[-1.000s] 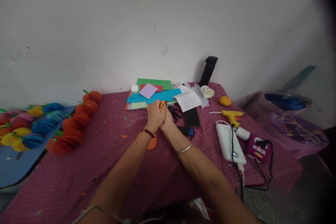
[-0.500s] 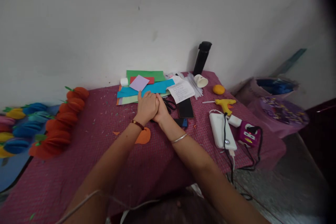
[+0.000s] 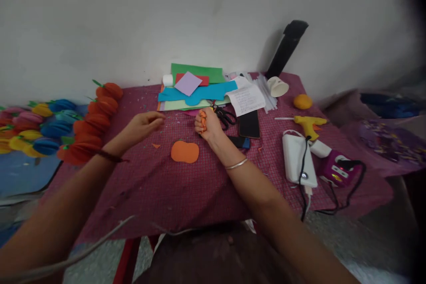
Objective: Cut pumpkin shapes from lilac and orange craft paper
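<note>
My right hand [image 3: 207, 125] is closed in a fist around a crumpled orange paper piece [image 3: 203, 120], just left of the black scissors [image 3: 225, 116]. My left hand [image 3: 143, 124] hovers over the table to the left, fingers loosely curled and apart, holding nothing. An orange pumpkin-shaped paper cutout [image 3: 185, 151] lies flat on the maroon checked tablecloth [image 3: 186, 191] between and below the two hands. A small orange scrap [image 3: 155, 145] lies near my left hand.
Coloured paper sheets [image 3: 196, 88] are stacked at the back. A phone [image 3: 249, 123], white note [image 3: 248, 96], paper cup [image 3: 277, 86], black bottle [image 3: 286, 46], yellow glue gun [image 3: 308, 124], power bank [image 3: 294, 157] and purple device [image 3: 334, 168] sit right. Paper pumpkins [image 3: 93, 124] lie left.
My hands, clasped together before, have separated: the left moved away to the left and opened, uncovering the orange cutout. The right stays closed on the orange paper. The view shifted.
</note>
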The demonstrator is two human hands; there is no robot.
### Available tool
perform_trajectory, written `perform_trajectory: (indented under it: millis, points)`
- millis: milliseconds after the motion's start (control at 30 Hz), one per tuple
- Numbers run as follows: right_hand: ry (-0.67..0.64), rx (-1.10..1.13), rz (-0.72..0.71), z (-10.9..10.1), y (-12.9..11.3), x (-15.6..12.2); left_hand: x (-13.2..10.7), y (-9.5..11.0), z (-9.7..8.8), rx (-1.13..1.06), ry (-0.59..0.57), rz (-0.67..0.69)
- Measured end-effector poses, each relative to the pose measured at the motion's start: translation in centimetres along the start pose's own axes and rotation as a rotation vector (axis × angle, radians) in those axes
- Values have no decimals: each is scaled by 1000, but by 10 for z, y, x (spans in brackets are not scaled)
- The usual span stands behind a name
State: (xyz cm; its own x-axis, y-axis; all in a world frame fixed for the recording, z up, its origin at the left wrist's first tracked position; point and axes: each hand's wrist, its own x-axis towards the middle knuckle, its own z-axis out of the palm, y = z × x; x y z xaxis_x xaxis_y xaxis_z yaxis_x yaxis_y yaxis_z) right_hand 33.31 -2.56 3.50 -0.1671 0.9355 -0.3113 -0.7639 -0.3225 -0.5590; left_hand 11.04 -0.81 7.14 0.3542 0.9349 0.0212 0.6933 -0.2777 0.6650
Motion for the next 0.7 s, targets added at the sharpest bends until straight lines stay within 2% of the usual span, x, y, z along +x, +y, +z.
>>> perform_trajectory:
  millis: [33, 67, 133, 200, 300, 400, 467, 567, 600, 700]
  points:
    - [-11, -8, -4, -1, 1, 0, -11, -17, -10, 53, -78, -13]
    - [-21, -15, -9, -2, 2, 1, -22, -32, -17, 91, -98, -26]
    - [-44, -16, -13, -3, 5, 2, -42, -54, -18, 139, -154, -52]
    - [-75, -8, -6, -2, 8, 3, -55, -64, -6, 201, -163, 2]
    - [-116, -25, 1, 0, 10, 3, -57, -65, 18, 266, -88, 55]
    - [-133, -57, -3, 1, 11, -1, -40, -64, 25, 276, -87, -13]
    - [-131, -59, 11, 0, 11, -5, -21, -67, 17, 272, -63, -52]
    - [-96, -55, 39, -5, 11, -14, 13, -75, -4, 312, 100, -79]
    - [-83, -55, 43, -8, 11, -17, 25, -78, -9, 344, 120, -70]
    - [-57, -54, 47, -16, 13, -25, 51, -86, -12, 385, 8, 30]
